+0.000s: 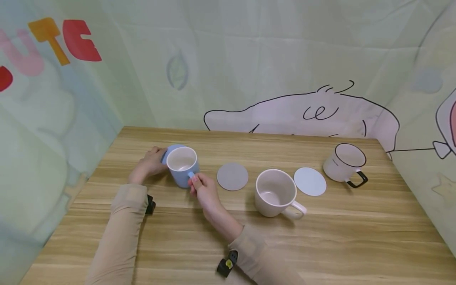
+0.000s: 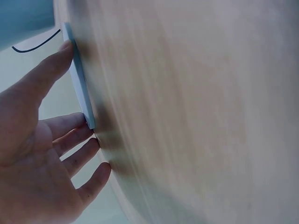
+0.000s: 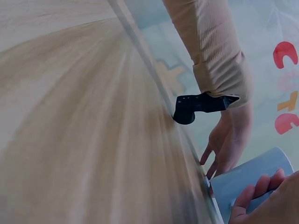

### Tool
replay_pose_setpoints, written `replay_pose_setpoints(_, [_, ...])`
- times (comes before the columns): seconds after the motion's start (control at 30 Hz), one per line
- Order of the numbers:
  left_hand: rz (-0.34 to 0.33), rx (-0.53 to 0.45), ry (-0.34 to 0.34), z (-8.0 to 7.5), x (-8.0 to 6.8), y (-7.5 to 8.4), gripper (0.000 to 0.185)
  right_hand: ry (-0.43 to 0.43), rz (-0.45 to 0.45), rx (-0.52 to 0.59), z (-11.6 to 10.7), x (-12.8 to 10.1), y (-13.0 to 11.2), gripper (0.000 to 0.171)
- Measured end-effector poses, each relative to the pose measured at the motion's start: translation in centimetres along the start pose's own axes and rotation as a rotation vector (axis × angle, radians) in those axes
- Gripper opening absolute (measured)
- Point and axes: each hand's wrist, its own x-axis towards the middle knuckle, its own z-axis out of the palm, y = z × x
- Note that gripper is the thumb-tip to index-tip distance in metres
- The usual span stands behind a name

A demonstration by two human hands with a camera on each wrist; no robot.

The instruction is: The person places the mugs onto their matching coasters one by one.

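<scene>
hands (image 1: pixel 174 174) round blue mug (image 1: pixel 182 166) (coaster (image 1: pixel 167 152) half hidden)

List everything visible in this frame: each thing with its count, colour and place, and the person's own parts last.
blue mug: 1, light blue, white inside, table's left part, held by its handle.
blue coaster: 1, light blue, partly hidden behind the blue mug, at the left fingers.
grey coaster: 1, grey, flat, right of the blue mug.
cream mug: 1, cream, table centre, handle to the right.
white coaster: 1, white, right of the cream mug.
white mug: 1, white, dark rim and handle, far right.
table: 1, light wood.
backdrop: pale green, cartoon prints.
left hand: touches the blue coaster.
right hand: pinches the blue mug's handle.
</scene>
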Motion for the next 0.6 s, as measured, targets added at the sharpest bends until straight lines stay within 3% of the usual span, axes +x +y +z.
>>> replay_pose_setpoints(0.6, [0.060,0.012,0.055,0.1,-0.1,-0.5,0.067,-0.024,-0.040,-0.026,0.5,0.6,-1.9,0.024])
